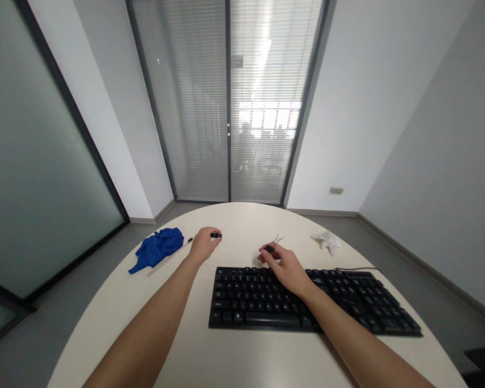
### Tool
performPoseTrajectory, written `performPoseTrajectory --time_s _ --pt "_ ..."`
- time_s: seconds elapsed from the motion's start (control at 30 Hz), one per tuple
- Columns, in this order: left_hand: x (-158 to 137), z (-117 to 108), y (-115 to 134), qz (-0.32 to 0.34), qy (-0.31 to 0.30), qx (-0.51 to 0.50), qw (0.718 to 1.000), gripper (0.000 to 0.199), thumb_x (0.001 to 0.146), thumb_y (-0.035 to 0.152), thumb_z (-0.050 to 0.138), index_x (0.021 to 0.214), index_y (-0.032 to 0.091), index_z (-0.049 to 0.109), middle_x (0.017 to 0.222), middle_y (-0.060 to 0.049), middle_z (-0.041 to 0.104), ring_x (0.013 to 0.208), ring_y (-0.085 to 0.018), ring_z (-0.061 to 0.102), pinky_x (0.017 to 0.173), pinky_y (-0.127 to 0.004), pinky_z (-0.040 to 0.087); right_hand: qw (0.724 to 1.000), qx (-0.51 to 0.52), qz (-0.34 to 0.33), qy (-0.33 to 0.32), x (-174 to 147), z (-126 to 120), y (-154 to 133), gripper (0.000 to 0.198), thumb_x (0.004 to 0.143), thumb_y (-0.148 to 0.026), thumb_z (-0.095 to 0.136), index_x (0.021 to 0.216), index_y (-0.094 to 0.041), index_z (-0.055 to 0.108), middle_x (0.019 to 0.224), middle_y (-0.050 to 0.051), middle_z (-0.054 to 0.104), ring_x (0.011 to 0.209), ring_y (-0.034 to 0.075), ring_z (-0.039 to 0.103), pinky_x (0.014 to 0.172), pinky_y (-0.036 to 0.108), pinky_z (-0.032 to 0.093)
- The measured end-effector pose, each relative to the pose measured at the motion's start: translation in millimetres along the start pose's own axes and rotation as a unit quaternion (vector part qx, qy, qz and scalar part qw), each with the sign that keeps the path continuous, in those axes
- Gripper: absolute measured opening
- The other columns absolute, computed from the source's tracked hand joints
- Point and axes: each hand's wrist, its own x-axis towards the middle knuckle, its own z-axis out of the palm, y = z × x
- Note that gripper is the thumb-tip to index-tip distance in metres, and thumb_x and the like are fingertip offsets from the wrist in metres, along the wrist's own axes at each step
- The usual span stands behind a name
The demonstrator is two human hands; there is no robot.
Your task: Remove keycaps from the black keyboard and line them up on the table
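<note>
Cream tbl (242,218) nr glass (198,118); L fingers (214,230) clamp blk pc (215,235), R fingers (269,258) blk bit (269,248).

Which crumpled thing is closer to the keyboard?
The white one, just beyond the right half of the keyboard; the blue cloth lies farther off, left of the left hand.

Keyboard (258,296): white Windows-style logo on key (237,317) just left of space bar (272,319); other key legends too small to read.
</note>
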Motion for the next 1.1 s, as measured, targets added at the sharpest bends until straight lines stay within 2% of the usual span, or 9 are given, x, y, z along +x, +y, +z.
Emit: performPoseTrajectory --time_s 0.2,0.43,0.57,0.67,0.77,0.9,1.03,1.1 --pt "0 2 2 0.008 -0.002 0.005 1.0 0.016 0.077 0.021 0.069 0.092 0.019 0.072 0.1 -0.006 0.072 0.098 -0.023 0.064 0.094 -0.037 0.046 0.999 0.044 -0.018 -0.025 -1 3 -12 0.028 0.093 -0.044 0.05 0.1 -0.019 0.062 0.088 0.006 0.073 0.083 0.019 0.069 0.064 0.026 0.05" --pt "-2 -1 8 0.018 0.008 0.006 1.0 0.02 0.076 0.019 0.069 0.096 0.019 0.069 0.101 -0.006 0.07 0.1 -0.024 0.062 0.095 -0.039 0.045 0.998 0.041 -0.03 -0.047 -1 5 -13 0.027 0.094 -0.042 0.05 0.099 -0.019 0.064 0.089 0.005 0.073 0.083 0.018 0.068 0.067 0.026 0.05" --pt "-5 -5 21 0.027 0.022 0.003 0.999 0.027 0.076 0.017 0.067 0.103 0.018 0.065 0.108 -0.008 0.067 0.105 -0.026 0.058 0.098 -0.042 0.043 0.997 -0.004 -0.053 -0.063 0 4 -20 0.026 0.094 -0.04 0.051 0.096 -0.019 0.067 0.087 0.005 0.073 0.081 0.018 0.066 0.072 0.028 0.049" --pt "-8 -10 39 0.042 0.02 -0.008 0.999 0.024 0.08 0.017 0.063 0.104 0.02 0.064 0.113 -0.007 0.065 0.112 -0.025 0.054 0.102 -0.042 0.039 0.994 -0.041 -0.066 -0.076 0 4 -26 0.025 0.094 -0.038 0.051 0.097 -0.02 0.069 0.083 0.004 0.072 0.076 0.018 0.065 0.071 0.028 0.046" --pt "-14 -16 62 0.06 -0.012 -0.022 0.998 0.021 0.086 0.021 0.057 0.105 0.02 0.064 0.112 -0.006 0.066 0.111 -0.024 0.055 0.102 -0.04 0.039 0.993 -0.055 -0.073 -0.075 1 6 -28 0.026 0.094 -0.038 0.052 0.096 -0.019 0.069 0.082 0.003 0.071 0.074 0.018 0.063 0.069 0.027 0.045" --pt "-25 -22 93 0.081 -0.099 -0.043 0.991 0.019 0.087 0.024 0.055 0.102 0.021 0.066 0.104 -0.004 0.069 0.099 -0.02 0.061 0.093 -0.033 0.045 0.992 -0.067 -0.074 -0.074 2 9 -23 0.026 0.093 -0.039 0.052 0.088 -0.018 0.067 0.077 0.003 0.07 0.07 0.017 0.061 0.065 0.026 0.042" --pt "-39 -25 113 0.072 -0.189 -0.048 0.978 0.017 0.083 0.021 0.056 0.096 0.022 0.067 0.09 -0.002 0.073 0.08 -0.019 0.066 0.072 -0.028 0.05 0.99 -0.086 -0.083 -0.08 3 12 -17 0.027 0.093 -0.039 0.052 0.079 -0.019 0.061 0.07 0.0 0.066 0.065 0.015 0.058 0.063 0.025 0.039" --pt "-47 -24 118 0.054 -0.199 -0.039 0.978 0.017 0.083 0.019 0.054 0.093 0.021 0.067 0.087 -0.004 0.073 0.078 -0.021 0.067 0.07 -0.029 0.05 0.99 -0.089 -0.086 -0.07 3 13 -14 0.027 0.094 -0.039 0.051 0.079 -0.019 0.06 0.071 0.0 0.066 0.066 0.015 0.058 0.062 0.024 0.038"
